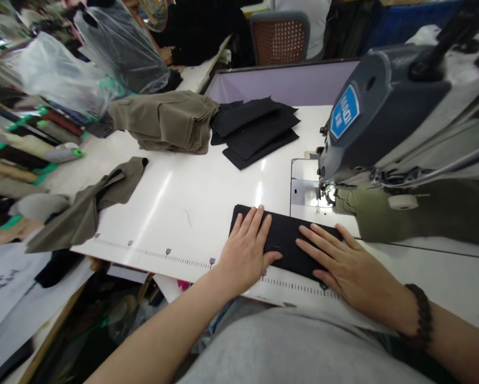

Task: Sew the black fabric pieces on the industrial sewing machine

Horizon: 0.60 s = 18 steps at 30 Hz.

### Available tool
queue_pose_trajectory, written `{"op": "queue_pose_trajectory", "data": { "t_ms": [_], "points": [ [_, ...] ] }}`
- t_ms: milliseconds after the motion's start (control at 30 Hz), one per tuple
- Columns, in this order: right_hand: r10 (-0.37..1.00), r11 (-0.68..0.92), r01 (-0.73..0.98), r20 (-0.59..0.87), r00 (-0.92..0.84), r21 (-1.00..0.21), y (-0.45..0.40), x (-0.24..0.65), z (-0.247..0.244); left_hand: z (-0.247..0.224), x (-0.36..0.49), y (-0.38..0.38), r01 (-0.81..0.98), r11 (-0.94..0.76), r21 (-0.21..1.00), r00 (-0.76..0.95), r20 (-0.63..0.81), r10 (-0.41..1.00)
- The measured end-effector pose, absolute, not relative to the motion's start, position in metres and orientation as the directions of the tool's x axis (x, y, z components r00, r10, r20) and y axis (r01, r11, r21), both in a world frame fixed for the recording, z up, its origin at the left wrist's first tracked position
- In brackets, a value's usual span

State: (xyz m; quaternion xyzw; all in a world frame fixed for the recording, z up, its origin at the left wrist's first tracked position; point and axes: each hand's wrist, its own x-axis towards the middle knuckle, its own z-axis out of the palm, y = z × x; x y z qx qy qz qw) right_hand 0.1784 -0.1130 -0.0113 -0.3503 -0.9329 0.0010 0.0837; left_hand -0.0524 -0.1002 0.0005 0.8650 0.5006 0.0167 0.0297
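A dark rectangular piece of fabric (289,242) lies flat at the front edge of the white sewing table (175,208). My left hand (247,250) rests palm down on its left end, fingers spread. On its right end lies my right hand (343,261), also flat with the fingers apart. Just beyond the fabric is the lit needle area of a sewing machine (367,117). Stacked black pieces (259,128) and a pile of folded olive-brown fabric (167,120) sit toward the back of the table.
Thread cones (31,144) and plastic bags (119,42) are at the left. An olive-brown piece (83,213) hangs over the table's left edge. Green fabric (423,210) lies under the machine arm. A chair (279,40) and part of a person are behind the table.
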Motion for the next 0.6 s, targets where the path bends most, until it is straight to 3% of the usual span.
{"op": "queue_pose_trajectory", "data": {
  "t_ms": [133, 233, 333, 433, 600],
  "points": [
    [0.668, 0.742, 0.669, 0.121, -0.735, -0.037, -0.115, 0.177, -0.009, -0.005, -0.073, -0.094, 0.894, -0.444, 0.061, 0.442, 0.035, 0.896],
    [0.686, 0.725, 0.687, 0.134, -0.715, -0.047, -0.117, 0.174, -0.008, -0.002, -0.082, -0.092, 0.923, -0.385, 0.016, 0.379, 0.143, 0.914],
    [0.730, 0.674, 0.735, 0.219, -0.648, -0.075, -0.121, 0.173, -0.005, 0.006, -0.071, -0.092, 0.838, -0.544, -0.024, 0.539, 0.180, 0.823],
    [0.730, 0.666, 0.738, 0.295, -0.616, -0.108, -0.119, 0.177, 0.004, 0.013, -0.048, -0.081, 0.659, -0.752, -0.001, 0.751, 0.061, 0.658],
    [0.605, 0.788, 0.613, 0.264, -0.751, -0.062, -0.094, 0.193, 0.017, 0.014, -0.007, -0.040, 0.717, -0.695, 0.044, 0.693, 0.064, 0.719]
  ]
}}
